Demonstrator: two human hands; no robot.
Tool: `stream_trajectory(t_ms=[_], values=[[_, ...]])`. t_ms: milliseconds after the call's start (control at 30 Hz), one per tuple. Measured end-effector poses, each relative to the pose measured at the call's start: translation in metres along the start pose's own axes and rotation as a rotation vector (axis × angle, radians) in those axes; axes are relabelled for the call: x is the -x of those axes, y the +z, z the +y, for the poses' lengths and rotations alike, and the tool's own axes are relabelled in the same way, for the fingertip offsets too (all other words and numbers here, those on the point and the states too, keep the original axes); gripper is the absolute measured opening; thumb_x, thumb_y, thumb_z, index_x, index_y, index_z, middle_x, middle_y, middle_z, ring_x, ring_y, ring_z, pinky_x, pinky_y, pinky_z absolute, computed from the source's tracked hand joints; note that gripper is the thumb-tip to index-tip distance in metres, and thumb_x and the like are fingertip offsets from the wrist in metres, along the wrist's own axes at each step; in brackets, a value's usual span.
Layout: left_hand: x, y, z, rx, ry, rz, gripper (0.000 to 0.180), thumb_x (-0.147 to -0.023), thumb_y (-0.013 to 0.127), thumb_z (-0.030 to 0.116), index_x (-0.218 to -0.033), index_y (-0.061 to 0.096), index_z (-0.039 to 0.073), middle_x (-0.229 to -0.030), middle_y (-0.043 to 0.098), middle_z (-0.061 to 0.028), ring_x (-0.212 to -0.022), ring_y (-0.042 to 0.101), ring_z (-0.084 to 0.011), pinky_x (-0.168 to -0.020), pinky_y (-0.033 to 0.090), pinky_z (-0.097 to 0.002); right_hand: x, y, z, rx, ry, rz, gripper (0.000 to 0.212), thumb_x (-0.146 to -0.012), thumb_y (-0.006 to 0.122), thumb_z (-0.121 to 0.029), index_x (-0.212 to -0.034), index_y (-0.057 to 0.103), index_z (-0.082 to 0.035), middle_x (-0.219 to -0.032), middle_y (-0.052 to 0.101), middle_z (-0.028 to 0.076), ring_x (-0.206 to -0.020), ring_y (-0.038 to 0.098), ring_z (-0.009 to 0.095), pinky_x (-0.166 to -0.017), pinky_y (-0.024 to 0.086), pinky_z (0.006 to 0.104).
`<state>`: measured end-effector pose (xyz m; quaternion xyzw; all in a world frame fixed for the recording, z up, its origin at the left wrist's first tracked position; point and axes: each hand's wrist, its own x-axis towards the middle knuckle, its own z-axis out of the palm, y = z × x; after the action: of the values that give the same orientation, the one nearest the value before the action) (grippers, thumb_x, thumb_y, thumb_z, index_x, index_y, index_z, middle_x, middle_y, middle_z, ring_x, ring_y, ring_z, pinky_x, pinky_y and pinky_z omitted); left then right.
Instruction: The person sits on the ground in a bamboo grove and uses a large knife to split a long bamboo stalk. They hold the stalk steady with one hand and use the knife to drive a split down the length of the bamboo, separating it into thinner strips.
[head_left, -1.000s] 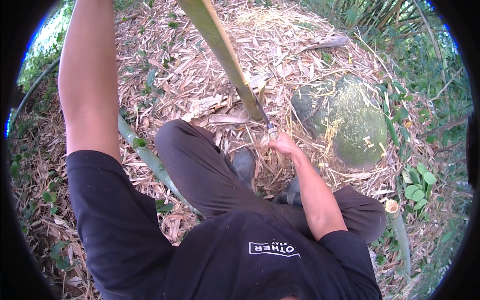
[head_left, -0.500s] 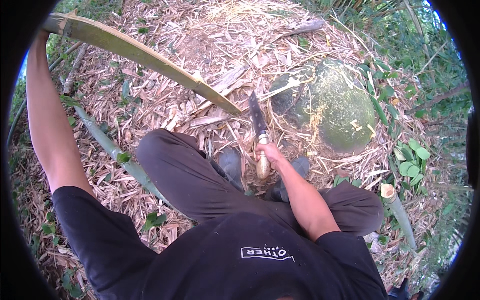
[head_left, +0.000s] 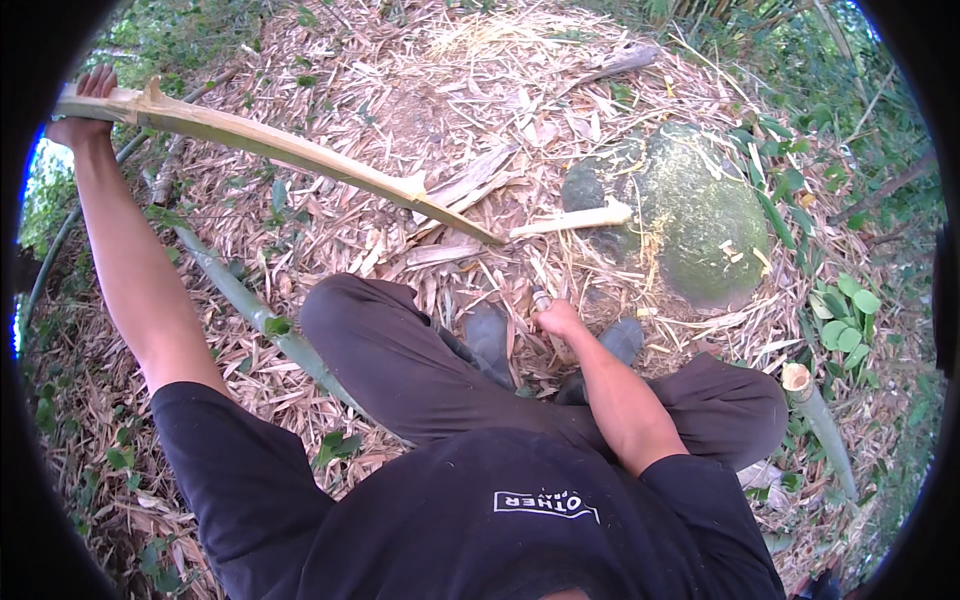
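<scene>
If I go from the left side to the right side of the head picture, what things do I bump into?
Left hand gripping the end of the split bamboo strip → green bamboo pole on the ground → right hand closed on a tool handle → mossy rock → cut bamboo stump.

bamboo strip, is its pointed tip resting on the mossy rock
No, the bamboo strip ends over the leaf litter, left of the mossy rock, held up by the left hand.

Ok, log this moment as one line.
left hand: grips split bamboo strip | right hand: grips knife handle | cut piece against mossy rock
</scene>
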<state>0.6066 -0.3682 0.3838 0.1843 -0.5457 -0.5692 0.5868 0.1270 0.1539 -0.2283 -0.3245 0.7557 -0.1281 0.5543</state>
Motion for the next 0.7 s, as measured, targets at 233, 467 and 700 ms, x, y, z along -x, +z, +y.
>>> stream_trajectory(t_ms=[233, 467, 700], values=[[0.061, -0.006, -0.004, -0.207, 0.107, 0.336, 0.065, -0.083, 0.027, 0.072, -0.072, 0.032, 0.007, -0.065, 0.027, -0.0056, -0.057, 0.029, -0.0175, -0.050, 0.027, -0.0317, 0.003, 0.001, -0.002, -0.371, 0.167, -0.060, 0.028, -0.072, 0.075, -0.021, -0.080, 0.073, 0.006, -0.078, 0.073, 0.018, -0.064, 0.070, 0.025, -0.066, 0.054, 0.0362], [0.129, 0.021, 0.000, -0.273, 0.193, 0.586, 0.059, -0.085, 0.028, 0.064, -0.073, 0.035, 0.007, -0.062, 0.030, -0.0055, -0.051, 0.030, -0.0159, -0.045, 0.028, -0.0298, 0.001, -0.008, -0.009, -0.116, 0.143, -0.004, 0.038, -0.070, 0.078, -0.028, -0.085, 0.075, 0.007, -0.080, 0.075, 0.019, -0.082, 0.074, 0.029, -0.080, 0.056, 0.0357], [0.161, -0.035, 0.036, -0.036, 0.061, 0.150, 0.061, -0.078, 0.037, 0.069, -0.068, 0.036, 0.008, -0.060, 0.032, -0.0049, -0.049, 0.032, -0.0150, -0.044, 0.029, -0.0284, -0.011, -0.006, -0.011, -0.063, 0.152, -0.011, 0.048, -0.069, 0.080, -0.031, -0.094, 0.073, 0.010, -0.101, 0.073, 0.025, -0.097, 0.072, 0.035, -0.087, 0.056, 0.0382]])
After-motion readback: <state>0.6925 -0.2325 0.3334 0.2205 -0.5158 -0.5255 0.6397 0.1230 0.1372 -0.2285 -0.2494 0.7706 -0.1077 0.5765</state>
